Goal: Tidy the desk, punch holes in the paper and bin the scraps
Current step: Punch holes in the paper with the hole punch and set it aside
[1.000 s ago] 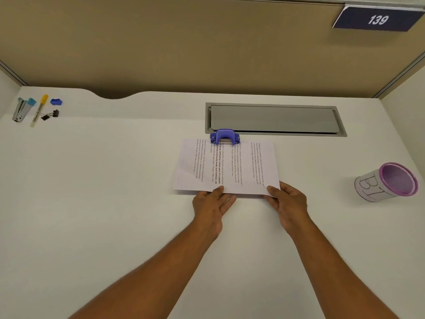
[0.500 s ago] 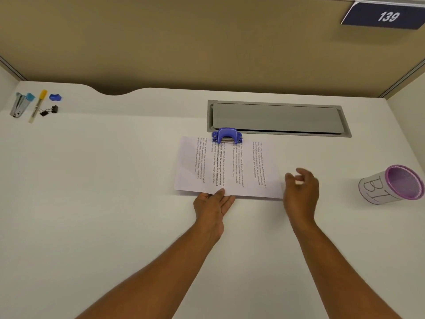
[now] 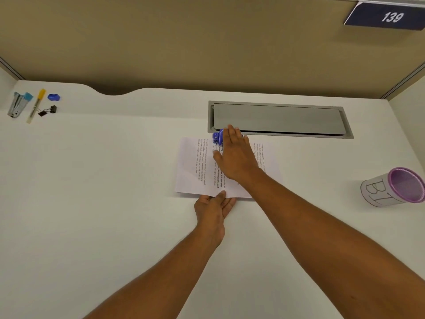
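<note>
A printed sheet of paper (image 3: 193, 166) lies flat on the white desk (image 3: 115, 203), its far edge slid into a small blue hole punch (image 3: 216, 137). My left hand (image 3: 212, 210) holds the sheet's near edge, thumb on top of the paper. My right hand (image 3: 236, 157) reaches across the sheet and lies flat over the punch with fingers stretched out, hiding most of it. A purple-rimmed cup marked "BT" (image 3: 391, 187) lies on its side at the right, mouth facing right.
A grey cable hatch (image 3: 280, 118) is set into the desk just behind the punch. At the far left corner lie a stapler (image 3: 17, 104), a yellow-capped pen (image 3: 35, 105), a blue sharpener (image 3: 54, 97) and binder clips (image 3: 47, 110). A tan partition wall stands behind.
My right hand let go of the paper's near right corner, lifted, and moved forward and left onto the hole punch. My left hand stayed at the near edge.
</note>
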A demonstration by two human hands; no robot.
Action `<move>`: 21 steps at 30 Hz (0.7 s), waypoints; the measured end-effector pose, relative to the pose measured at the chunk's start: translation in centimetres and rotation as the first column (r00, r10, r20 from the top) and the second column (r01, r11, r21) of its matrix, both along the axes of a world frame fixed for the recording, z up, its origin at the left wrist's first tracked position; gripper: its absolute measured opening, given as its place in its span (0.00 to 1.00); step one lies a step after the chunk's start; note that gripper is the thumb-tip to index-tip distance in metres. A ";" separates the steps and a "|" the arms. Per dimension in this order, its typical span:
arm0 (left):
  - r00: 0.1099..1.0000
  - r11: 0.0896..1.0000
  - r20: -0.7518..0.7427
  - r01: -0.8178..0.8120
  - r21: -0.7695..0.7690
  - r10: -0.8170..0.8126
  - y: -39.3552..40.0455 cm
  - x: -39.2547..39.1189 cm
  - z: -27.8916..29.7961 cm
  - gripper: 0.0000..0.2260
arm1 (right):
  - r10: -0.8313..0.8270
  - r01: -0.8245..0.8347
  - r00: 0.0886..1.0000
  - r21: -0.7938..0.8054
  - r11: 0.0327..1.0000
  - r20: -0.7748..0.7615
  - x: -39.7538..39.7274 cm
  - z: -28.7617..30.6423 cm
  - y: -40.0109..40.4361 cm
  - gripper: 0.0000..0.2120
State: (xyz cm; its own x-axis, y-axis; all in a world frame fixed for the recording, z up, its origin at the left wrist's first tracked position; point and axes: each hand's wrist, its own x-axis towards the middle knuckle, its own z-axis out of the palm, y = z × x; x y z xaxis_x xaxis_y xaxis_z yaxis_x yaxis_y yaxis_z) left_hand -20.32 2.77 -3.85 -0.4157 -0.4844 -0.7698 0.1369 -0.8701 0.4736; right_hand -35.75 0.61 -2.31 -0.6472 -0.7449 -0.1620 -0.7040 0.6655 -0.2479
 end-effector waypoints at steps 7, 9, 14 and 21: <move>1.000 1.000 0.014 0.013 -0.003 -0.013 0.0 0.0 0.1 0.16 | -0.030 0.030 0.999 0.013 0.999 0.032 0.3 -0.1 -0.5 0.37; 1.000 1.000 0.006 0.006 -0.004 -0.006 0.0 0.0 0.1 0.17 | -0.034 0.033 0.999 0.018 0.999 0.034 0.3 -0.2 -0.5 0.38; 1.000 1.000 -0.003 0.001 -0.019 -0.001 0.1 0.1 0.1 0.17 | -0.008 0.008 1.000 0.071 0.997 0.004 -0.3 -0.4 -0.6 0.38; 1.000 0.999 -0.006 -0.007 -0.039 0.007 0.3 0.1 0.2 0.17 | 0.022 -0.024 1.000 0.156 0.988 0.017 -1.0 -0.2 -1.0 0.37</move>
State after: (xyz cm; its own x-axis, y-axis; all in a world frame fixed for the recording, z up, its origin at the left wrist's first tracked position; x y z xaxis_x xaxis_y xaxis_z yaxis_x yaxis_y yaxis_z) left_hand -20.25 3.04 -3.61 -0.4170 -0.5170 -0.7476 0.1457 -0.8499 0.5064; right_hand -36.73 -0.38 -2.48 -0.6267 -0.7244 -0.2871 -0.7163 0.6806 -0.1536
